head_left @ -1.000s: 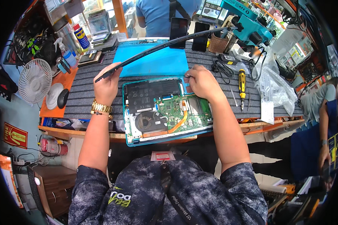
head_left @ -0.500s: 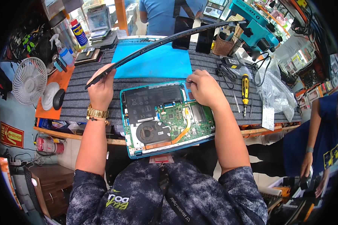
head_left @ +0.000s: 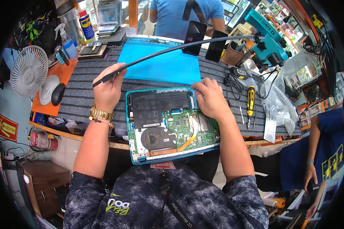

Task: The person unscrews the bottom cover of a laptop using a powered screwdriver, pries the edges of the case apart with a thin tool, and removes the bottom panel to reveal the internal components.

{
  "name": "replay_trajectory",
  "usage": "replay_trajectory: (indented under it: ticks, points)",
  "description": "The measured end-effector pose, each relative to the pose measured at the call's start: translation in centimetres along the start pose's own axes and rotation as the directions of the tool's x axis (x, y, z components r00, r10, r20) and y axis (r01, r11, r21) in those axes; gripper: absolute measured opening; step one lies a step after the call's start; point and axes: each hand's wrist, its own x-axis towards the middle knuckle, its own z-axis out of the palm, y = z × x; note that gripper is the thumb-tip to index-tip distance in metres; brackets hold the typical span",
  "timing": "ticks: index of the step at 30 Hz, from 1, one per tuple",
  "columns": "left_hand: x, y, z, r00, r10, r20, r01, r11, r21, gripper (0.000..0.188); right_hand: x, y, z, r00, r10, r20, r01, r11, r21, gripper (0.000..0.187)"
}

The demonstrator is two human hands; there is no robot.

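On the bench before me lies an opened laptop (head_left: pixel 168 150), its inside facing up: a black battery (head_left: pixel 147 110), a round fan (head_left: pixel 153 139), a green circuit board (head_left: pixel 179 124) and a copper heat pipe (head_left: pixel 192 139). My left hand (head_left: pixel 109 86) grips one end of a long, thin dark panel (head_left: pixel 160 51), seen almost edge-on, raised above the bench and reaching far to the right. It looks like the laptop's cover. At the laptop's far right corner, my right hand (head_left: pixel 210 97) has its thumb and fingertips pressed together; what they pinch is hidden.
A blue mat (head_left: pixel 160 70) lies beyond the laptop. To the right are a yellow-black screwdriver (head_left: pixel 250 101), bubble wrap (head_left: pixel 281 103), a charger (head_left: pixel 239 72) and a teal microscope (head_left: pixel 263 26). A white fan (head_left: pixel 28 70) stands left. Two other people are nearby.
The view has shifted a little. The panel's far end sits slightly lower against the bench behind it. My right hand remains at the laptop's far right corner, its fingers slightly shifted.
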Motion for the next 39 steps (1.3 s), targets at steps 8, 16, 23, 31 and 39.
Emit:
replay_trajectory:
  ticks: [8,16,23,31,39]
  points:
    - [0.4,0.1,-0.2,0.997,0.081,0.003,-0.081,0.997,0.005,0.022,0.7,-0.6,-0.3,0.998,0.038,0.049,-0.036,0.999,-0.036,0.025]
    - [0.1,-0.4,0.0,0.998,0.053,-0.029,-0.053,0.998,-0.014,0.022,0.7,-1.0,-0.2,0.998,0.013,0.055,-0.011,0.999,-0.031,0.025]
    - [-0.4,-0.7,-0.6,0.996,-0.084,0.021,0.083,0.995,0.049,0.029,-0.5,-1.8,-0.5,0.996,0.039,0.085,-0.043,0.998,0.049,0.035]
    - [-0.2,-0.6,-0.2,0.998,0.014,-0.059,-0.011,0.999,0.043,0.024,-1.5,-0.9,-1.2,0.998,0.061,0.001,-0.061,0.980,0.191,0.034]
    - [-0.3,-0.8,-0.9,0.995,-0.077,-0.059,0.083,0.992,0.093,0.029,-2.7,-1.2,-1.5,0.997,-0.013,0.070,0.005,0.993,0.121,0.042]
